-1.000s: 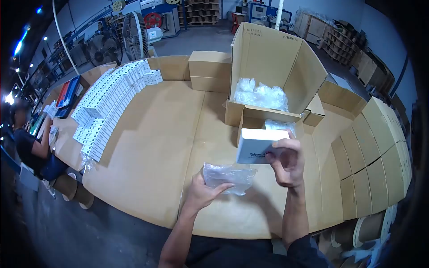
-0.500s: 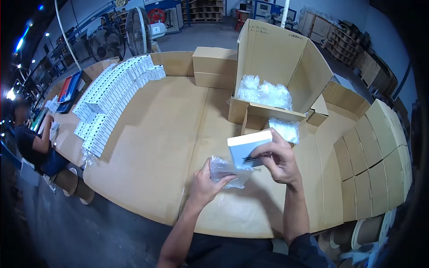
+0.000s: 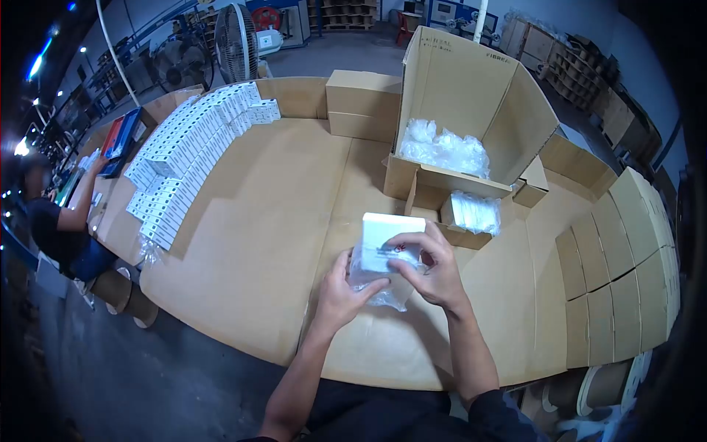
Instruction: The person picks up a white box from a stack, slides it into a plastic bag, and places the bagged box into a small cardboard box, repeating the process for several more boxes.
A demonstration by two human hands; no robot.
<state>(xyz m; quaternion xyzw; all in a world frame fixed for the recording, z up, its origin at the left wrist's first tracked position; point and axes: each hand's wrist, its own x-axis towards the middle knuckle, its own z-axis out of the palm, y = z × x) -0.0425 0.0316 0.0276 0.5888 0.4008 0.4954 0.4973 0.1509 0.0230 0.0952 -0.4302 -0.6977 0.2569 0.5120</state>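
Over the middle of the cardboard-covered table, my right hand grips a small white box by its right side, thumb in front. Small dark and red print shows near the fingers. My left hand pinches a clear plastic bag between thumb and fingers. The box's lower edge overlaps the bag's top, right at the left fingertips. Behind my right hand is a small open carton with plastic-wrapped packs inside.
A tall open carton holds clear plastic bags. Rows of small white boxes stand at the left, stacked brown cartons at the right. Another person works at the far left. A closed carton sits at the back.
My right hand has brought the white box left and turned its face toward me, over the bag in my left hand. The other person's arm has reached toward the red and blue trays.
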